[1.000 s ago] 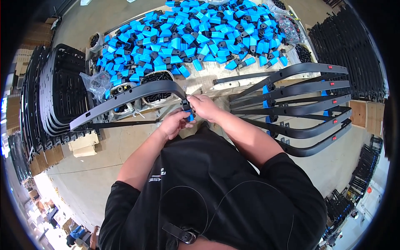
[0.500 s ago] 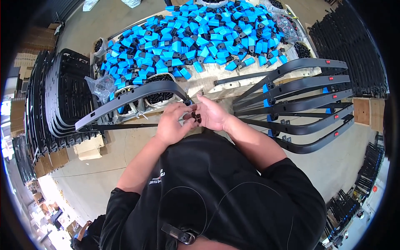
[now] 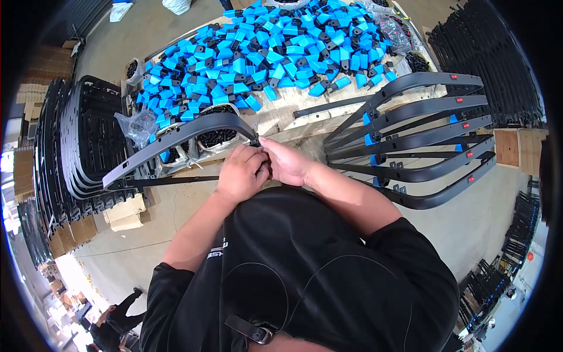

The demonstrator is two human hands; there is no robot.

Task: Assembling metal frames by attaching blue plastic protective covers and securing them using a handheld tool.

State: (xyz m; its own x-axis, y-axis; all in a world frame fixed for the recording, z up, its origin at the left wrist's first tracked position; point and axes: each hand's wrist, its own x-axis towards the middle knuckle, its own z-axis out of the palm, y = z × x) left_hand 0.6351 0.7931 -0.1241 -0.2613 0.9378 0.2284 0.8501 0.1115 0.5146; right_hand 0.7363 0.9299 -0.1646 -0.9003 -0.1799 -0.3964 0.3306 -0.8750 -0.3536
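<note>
My left hand (image 3: 239,174) and my right hand (image 3: 288,164) are together in front of my chest. The left fingers are curled in against the right palm; what they pinch is hidden. My right hand is cupped, palm toward the left hand, its thumb up at the near end of a curved black bar (image 3: 186,131). Its other fingers are mostly covered, and a dark spot shows between the hands, too small to make out. The bar arches to the left, past open bags of small black parts (image 3: 217,138) at the table edge.
Blue-and-black plastic pieces (image 3: 275,56) lie heaped on the table. At right, several curved black frames (image 3: 428,141) with blue pieces and red marks stick out. More black frames (image 3: 88,129) stand stacked at left. A person (image 3: 111,322) is at the lower left.
My hands have closed in on each other, and the small dark parts seen between them are now mostly covered. The right thumb has lowered beside the bar's end. The view has shifted slightly.
</note>
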